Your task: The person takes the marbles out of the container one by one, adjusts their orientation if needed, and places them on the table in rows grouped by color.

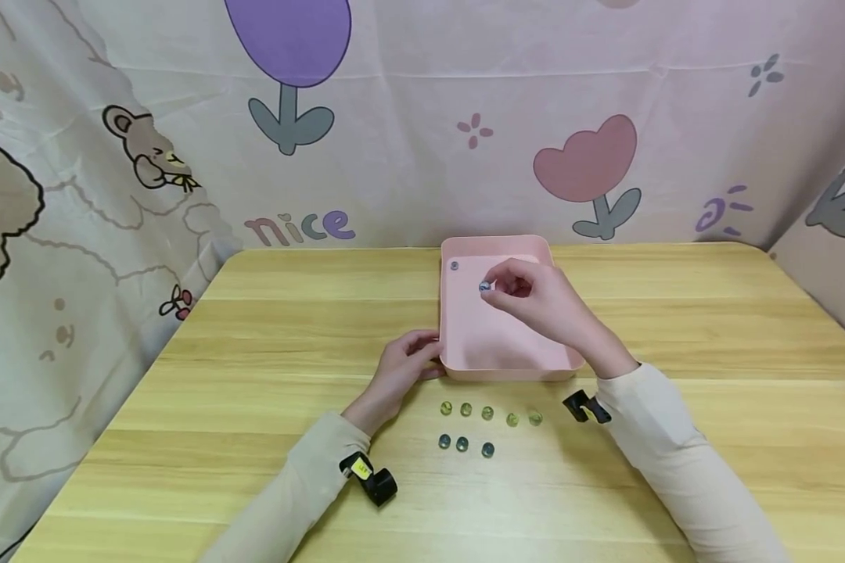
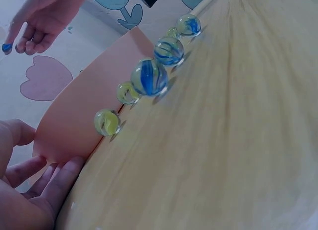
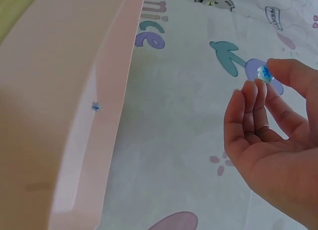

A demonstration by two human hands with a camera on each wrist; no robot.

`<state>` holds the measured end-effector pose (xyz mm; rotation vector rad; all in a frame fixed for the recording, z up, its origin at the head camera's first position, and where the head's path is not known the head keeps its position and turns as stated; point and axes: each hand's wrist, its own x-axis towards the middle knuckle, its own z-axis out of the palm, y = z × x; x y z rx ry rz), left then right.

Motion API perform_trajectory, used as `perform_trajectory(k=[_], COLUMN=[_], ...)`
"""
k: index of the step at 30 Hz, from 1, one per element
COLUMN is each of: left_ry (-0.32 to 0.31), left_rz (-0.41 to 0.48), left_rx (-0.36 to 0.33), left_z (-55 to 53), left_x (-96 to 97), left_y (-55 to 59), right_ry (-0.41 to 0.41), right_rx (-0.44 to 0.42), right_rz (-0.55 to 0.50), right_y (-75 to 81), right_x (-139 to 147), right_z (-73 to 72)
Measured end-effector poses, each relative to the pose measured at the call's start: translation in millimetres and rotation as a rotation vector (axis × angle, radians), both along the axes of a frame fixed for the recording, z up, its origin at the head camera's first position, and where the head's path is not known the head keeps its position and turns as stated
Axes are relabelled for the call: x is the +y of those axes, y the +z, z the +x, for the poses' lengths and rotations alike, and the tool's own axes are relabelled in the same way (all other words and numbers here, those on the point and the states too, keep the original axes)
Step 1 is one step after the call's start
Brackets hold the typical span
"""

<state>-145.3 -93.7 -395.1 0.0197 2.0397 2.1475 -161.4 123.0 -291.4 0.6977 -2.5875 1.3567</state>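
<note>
My right hand (image 1: 533,295) pinches a clear blue-swirled marble (image 1: 485,287) between thumb and fingertips, raised above the pink tray (image 1: 458,336). The right wrist view shows that marble (image 3: 265,74) at the tips of the thumb and index finger. Inside the tray, another blue marble (image 1: 454,266) lies near the far left corner. My left hand (image 1: 403,367) touches the tray's outer wall at its near left corner, its fingers (image 2: 62,183) against the pink side. In front of the tray are a row of several yellow-swirled marbles (image 1: 488,413) and three blue-swirled marbles (image 1: 462,444).
The wooden table (image 1: 310,313) carries the tray near its back edge. Behind it hangs a printed cloth (image 1: 408,156) with flowers and a bear, also covering the left side. Black wrist cameras (image 1: 379,486) are strapped on both sleeves.
</note>
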Motion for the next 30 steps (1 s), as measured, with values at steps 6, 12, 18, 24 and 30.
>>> perform_trajectory(k=[6, 12, 18, 24, 30], left_ry=[0.005, 0.005, 0.005, 0.011, 0.006], left_rz=[0.0, -0.01, 0.0, -0.002, 0.005], left_rx=[0.001, -0.005, -0.009, -0.005, -0.002], left_z=[0.4, 1.6, 2.3, 1.5, 0.9], left_x=[-0.1, -0.4, -0.5, -1.1, -0.3], left_y=[2.1, 2.4, 0.1, -0.7, -0.2], right_ry=[0.009, 0.026, 0.029, 0.048, 0.088], right_rx=[0.001, -0.013, -0.027, -0.04, -0.007], right_rz=[0.005, 0.035, 0.052, 0.053, 0.06], right_y=[3.9, 4.6, 0.2, -3.6, -12.0], right_x=[3.1, 8.5, 14.4, 15.5, 16.9], right_z=[8.6, 15.2, 22.1, 29.3, 37.7])
